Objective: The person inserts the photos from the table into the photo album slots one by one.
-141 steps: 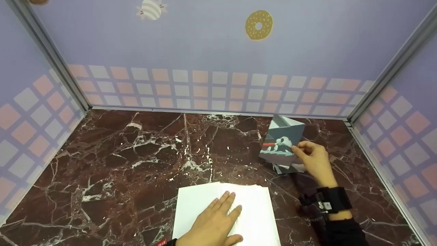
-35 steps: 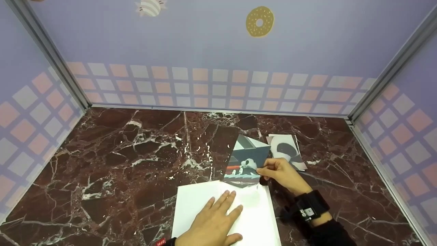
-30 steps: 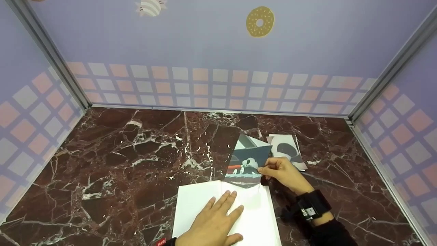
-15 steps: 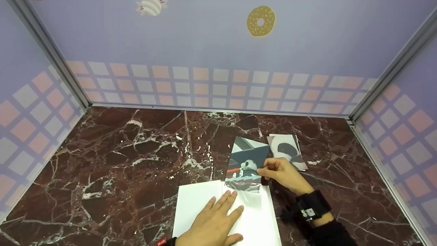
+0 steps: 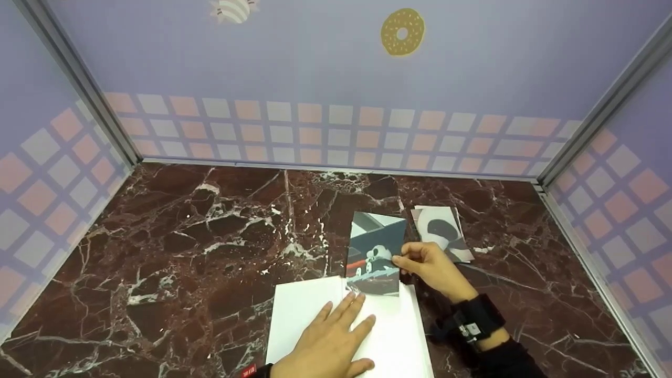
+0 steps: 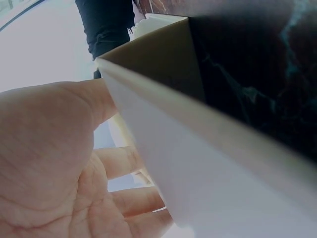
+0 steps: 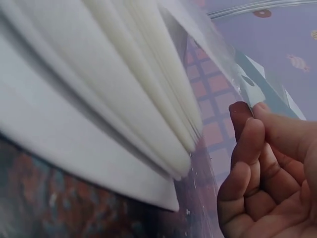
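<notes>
Left hand (image 5: 328,341) flat on open book (image 5: 299,304), fingers partly spread. Photo (image 5: 375,236) now straighter, lower edge further over right page (image 5: 396,331) than a second ago; alignment looks better. Right hand (image 5: 438,270) pinches photo's right edge.

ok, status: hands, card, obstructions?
Left hand flat on open book. Right hand pinching picture card by its edge. Card's near end over right page; left fingertips close by.
</notes>
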Demonstrator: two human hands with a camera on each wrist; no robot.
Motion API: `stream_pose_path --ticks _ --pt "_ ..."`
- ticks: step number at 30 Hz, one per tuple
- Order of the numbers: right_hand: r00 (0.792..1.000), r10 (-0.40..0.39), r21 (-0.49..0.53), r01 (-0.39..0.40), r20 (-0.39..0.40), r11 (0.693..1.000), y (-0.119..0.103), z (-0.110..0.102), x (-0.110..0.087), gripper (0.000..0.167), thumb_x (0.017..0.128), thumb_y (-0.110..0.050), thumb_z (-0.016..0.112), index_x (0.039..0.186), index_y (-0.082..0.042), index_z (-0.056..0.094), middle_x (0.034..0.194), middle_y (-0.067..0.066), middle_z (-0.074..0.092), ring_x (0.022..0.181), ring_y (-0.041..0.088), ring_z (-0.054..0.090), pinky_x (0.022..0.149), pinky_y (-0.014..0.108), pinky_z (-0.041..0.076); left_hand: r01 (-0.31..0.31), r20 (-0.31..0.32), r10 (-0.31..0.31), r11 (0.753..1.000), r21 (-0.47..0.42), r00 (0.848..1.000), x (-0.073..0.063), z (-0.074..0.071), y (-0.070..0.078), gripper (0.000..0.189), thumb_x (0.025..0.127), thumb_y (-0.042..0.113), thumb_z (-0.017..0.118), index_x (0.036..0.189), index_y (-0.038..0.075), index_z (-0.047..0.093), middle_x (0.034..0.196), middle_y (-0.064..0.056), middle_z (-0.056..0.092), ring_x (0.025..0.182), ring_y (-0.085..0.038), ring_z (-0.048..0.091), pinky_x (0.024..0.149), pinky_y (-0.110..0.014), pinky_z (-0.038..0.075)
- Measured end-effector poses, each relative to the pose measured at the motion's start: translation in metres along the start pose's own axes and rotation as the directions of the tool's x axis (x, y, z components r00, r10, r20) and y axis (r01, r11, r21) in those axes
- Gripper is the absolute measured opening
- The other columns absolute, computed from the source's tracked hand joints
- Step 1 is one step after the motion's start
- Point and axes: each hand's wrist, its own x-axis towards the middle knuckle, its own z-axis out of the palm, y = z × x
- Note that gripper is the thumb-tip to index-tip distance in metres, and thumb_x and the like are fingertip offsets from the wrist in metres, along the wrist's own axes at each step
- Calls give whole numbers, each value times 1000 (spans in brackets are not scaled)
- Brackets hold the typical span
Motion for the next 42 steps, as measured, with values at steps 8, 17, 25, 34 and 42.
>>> stream_pose_path --ticks 8,17,25,34,42 --pt "999 10 -27 -9 46 1000 1 -3 -1 24 102 -17 74 91 3 67 75 -1 66 68 11 61 63 20 49 -3 -5 3 1000 4 1000 2 0 2 74 98 64 66 158 22 54 173 -16 37 158 -34 42 121 -57 45" --pt "992 1 -32 3 123 999 3 -6 -4 25 103 -19 73 88 0 67 76 7 65 66 10 57 63 21 49 -11 -27 11 1000 18 1000 6 2 2 84 95 64 70 162 19 47 172 -15 40 158 -32 43 119 -56 48" --pt "987 17 -53 -9 161 999 4 -8 -6 24 102 -20 74 88 -1 68 75 1 63 66 8 55 62 20 47 2 2 -2 1000 -4 1000 8 2 3 90 95 65 69 163 11 44 171 -14 41 158 -31 43 120 -56 47" --pt "990 91 16 -93 106 996 1 -5 -3 26 100 -16 76 112 4 66 86 -4 71 76 7 66 70 21 58 6 19 -7 999 37 1000 7 2 3 92 97 68 64 161 5 45 173 -12 40 160 -28 39 122 -54 45" --pt "999 30 143 -28 -15 989 -3 4 14 65 101 -7 72 159 -3 42 99 9 75 87 12 71 82 28 62 11 -7 -11 999 38 1000 2 4 1 90 96 67 66 159 5 48 171 -14 42 159 -30 42 121 -55 46"
